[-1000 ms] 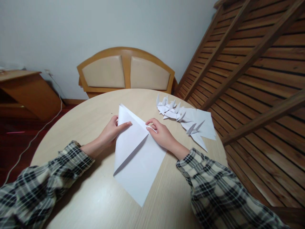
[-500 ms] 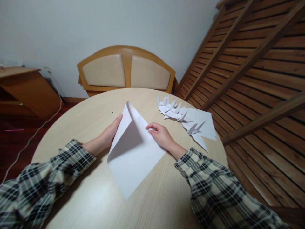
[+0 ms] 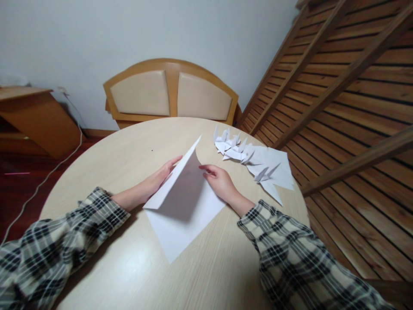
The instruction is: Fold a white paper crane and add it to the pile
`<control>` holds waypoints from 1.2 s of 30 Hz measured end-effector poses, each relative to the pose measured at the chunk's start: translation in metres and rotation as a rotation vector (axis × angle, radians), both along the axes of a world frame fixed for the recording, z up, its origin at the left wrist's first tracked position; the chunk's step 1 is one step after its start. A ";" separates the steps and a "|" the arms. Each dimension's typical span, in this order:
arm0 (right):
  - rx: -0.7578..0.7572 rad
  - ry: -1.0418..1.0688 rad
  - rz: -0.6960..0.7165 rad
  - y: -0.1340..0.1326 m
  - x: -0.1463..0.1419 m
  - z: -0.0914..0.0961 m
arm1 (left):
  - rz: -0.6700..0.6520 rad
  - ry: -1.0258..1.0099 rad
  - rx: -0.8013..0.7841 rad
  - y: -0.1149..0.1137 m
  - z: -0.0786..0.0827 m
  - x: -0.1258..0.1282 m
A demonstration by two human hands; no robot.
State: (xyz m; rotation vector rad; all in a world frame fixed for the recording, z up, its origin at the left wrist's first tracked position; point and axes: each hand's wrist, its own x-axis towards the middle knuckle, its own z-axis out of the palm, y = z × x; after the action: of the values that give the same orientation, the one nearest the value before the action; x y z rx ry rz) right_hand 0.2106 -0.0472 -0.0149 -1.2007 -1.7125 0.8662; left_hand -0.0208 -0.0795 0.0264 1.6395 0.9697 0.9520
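Note:
A white sheet of paper (image 3: 190, 224) lies cornerwise on the round table, with its far left part lifted and bent over towards the right. Behind that raised flap, my left hand (image 3: 158, 181) presses with fingers stretched out; some fingertips are hidden by the paper. My right hand (image 3: 222, 183) rests at the sheet's right edge, thumb and fingers closed around the margin. The flap's tip stands above the table, just left of my right fingertips, and shades the middle of the sheet.
Several folded paper cranes (image 3: 237, 148) stand at the table's (image 3: 106, 172) right rear, beside and partly on more white paper (image 3: 280, 168). A chair back (image 3: 174, 94) rises beyond the far edge. A slatted wooden panel (image 3: 348, 120) leans at right; a white cable (image 3: 45, 183) runs at left.
The lifted part of the sheet has swung to the right and stands steeper. My left hand has moved right and slightly up behind it, while my right hand has stayed almost in place.

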 end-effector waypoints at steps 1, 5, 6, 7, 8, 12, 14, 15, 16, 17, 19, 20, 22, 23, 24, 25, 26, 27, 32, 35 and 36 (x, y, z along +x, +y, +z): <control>0.014 -0.010 0.004 0.000 0.000 0.000 | -0.017 0.018 -0.001 0.001 -0.001 0.002; 0.059 -0.019 0.026 -0.001 -0.001 0.000 | -0.054 0.090 0.006 0.008 -0.009 0.001; 0.069 -0.006 0.034 -0.002 -0.001 -0.001 | -0.051 0.107 0.041 0.009 -0.011 0.000; 0.077 0.012 0.046 -0.002 -0.002 -0.001 | -0.041 0.123 0.068 0.011 -0.013 -0.001; 0.079 0.034 0.059 -0.003 -0.003 -0.001 | -0.030 0.132 0.081 0.013 -0.014 -0.002; 0.026 0.119 0.095 -0.009 -0.007 0.000 | 0.070 0.124 0.015 0.016 -0.011 0.000; -0.005 0.110 0.082 -0.013 -0.009 0.002 | 0.143 0.113 -0.032 0.016 -0.007 0.001; -0.015 0.094 0.073 -0.015 -0.010 0.004 | 0.175 0.100 -0.047 0.015 -0.005 0.001; -0.024 0.077 0.066 -0.017 -0.010 0.006 | 0.203 0.082 -0.058 0.015 -0.004 0.002; -0.030 0.069 0.062 -0.019 -0.011 0.008 | 0.225 0.063 -0.068 0.015 -0.002 0.002; -0.033 0.063 0.072 -0.021 -0.012 0.011 | 0.252 0.035 -0.090 0.015 -0.002 0.001; -0.027 0.065 0.084 -0.022 -0.012 0.012 | 0.265 0.026 -0.099 0.016 -0.002 0.001; 0.000 0.058 0.113 -0.024 -0.013 0.014 | 0.295 0.015 -0.109 0.016 -0.003 -0.001; 0.020 0.044 0.117 -0.025 -0.014 0.015 | 0.309 0.010 -0.112 0.017 -0.004 -0.001; 0.040 0.022 0.117 -0.026 -0.015 0.015 | 0.322 0.003 -0.113 0.017 -0.006 -0.002; 0.058 -0.004 0.111 -0.028 -0.016 0.016 | 0.331 -0.006 -0.114 0.018 -0.007 -0.002; 0.071 -0.029 0.102 -0.029 -0.016 0.016 | 0.335 -0.016 -0.116 0.018 -0.007 -0.002; 0.079 -0.049 0.092 -0.029 -0.017 0.017 | 0.332 -0.028 -0.120 0.018 -0.008 -0.002; 0.020 -0.021 0.019 -0.027 -0.015 0.019 | 0.297 -0.102 -0.161 0.013 -0.003 0.003; -0.024 0.017 0.042 -0.025 -0.011 0.021 | 0.262 -0.159 -0.223 0.007 0.004 0.007; -0.034 0.029 0.064 -0.024 -0.010 0.022 | 0.239 -0.174 -0.258 0.005 0.006 0.008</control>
State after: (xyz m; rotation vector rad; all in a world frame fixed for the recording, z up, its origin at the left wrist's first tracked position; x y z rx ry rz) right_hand 0.2010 -0.0712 0.0072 -1.1561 -1.7272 0.9504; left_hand -0.0132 -0.0741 0.0326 1.2245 1.1336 1.0610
